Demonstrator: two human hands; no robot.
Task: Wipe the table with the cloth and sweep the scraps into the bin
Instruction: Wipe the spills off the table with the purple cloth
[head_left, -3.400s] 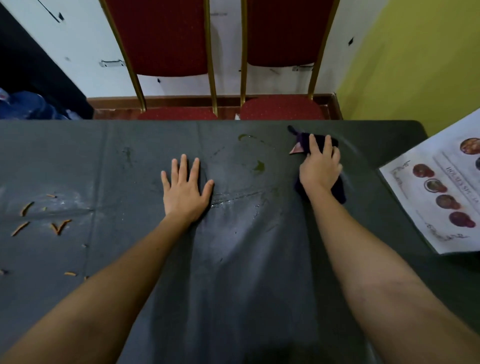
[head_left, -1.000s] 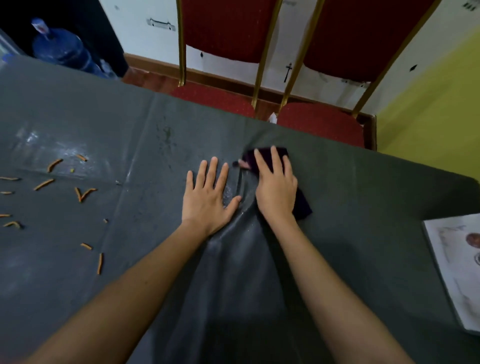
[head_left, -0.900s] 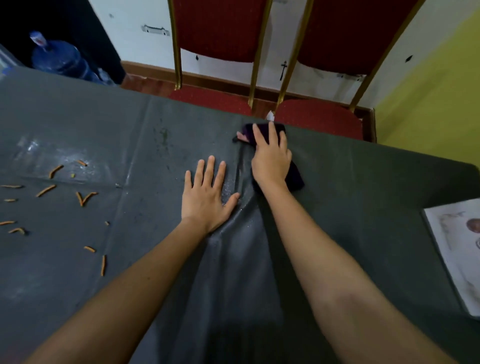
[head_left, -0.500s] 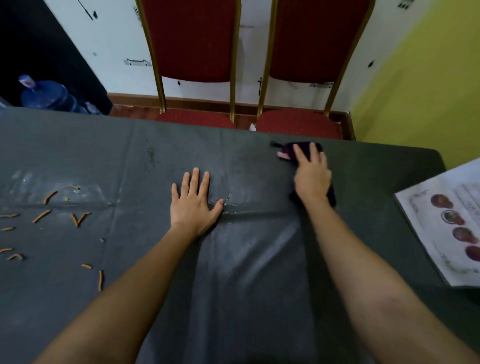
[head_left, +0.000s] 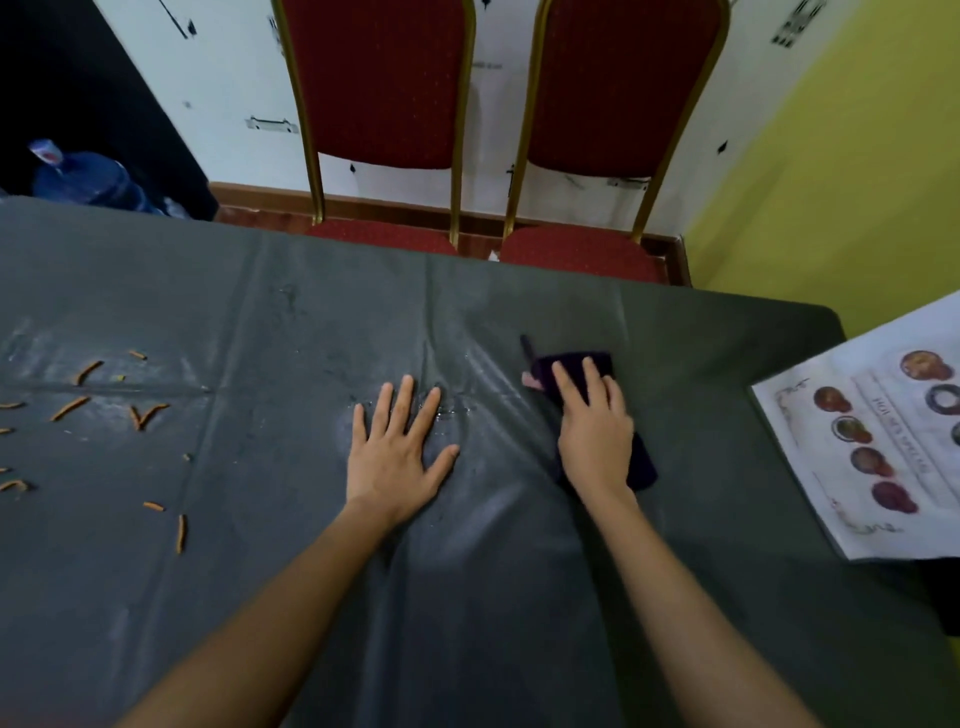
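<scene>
a: what fills the frame?
b: a wide table (head_left: 260, 597) under a dark grey plastic cover, creased and streaked with damp, takes up the lower two thirds. behind its far edge, at top centre, stand two red padded chairs (head_left: 379, 83) with gold frames. a printed sheet (head_left: 872, 441) with pictures of dishes lies at the right edge. a blue water jug (head_left: 88, 179) sits on the floor in the upper left.
a: and the hands?
b: both forearms reach up from the bottom edge. the left hand (head_left: 395, 457) lies palm down in the middle of the frame, fingers straight and spread, holding nothing. it looks to be pinning the cover flat. the right hand (head_left: 595, 431), just right of centre, presses straight fingers down on a dark purple cloth (head_left: 643, 467), with nothing curled round it. the cloth lies flat on the table and shows past the fingertips and beside the wrist.
a: which step is this?
b: i judge it the wiping step, over the damp patch between the hands. the smallest things are thin orange scraps (head_left: 145, 415), scattered at the left edge, well apart from the cloth and untouched.
a: what comes next?
b: likely taking the cloth leftward with even pressure and herding the scraps toward a table edge. no bin is in view, so it has to be found first.
</scene>
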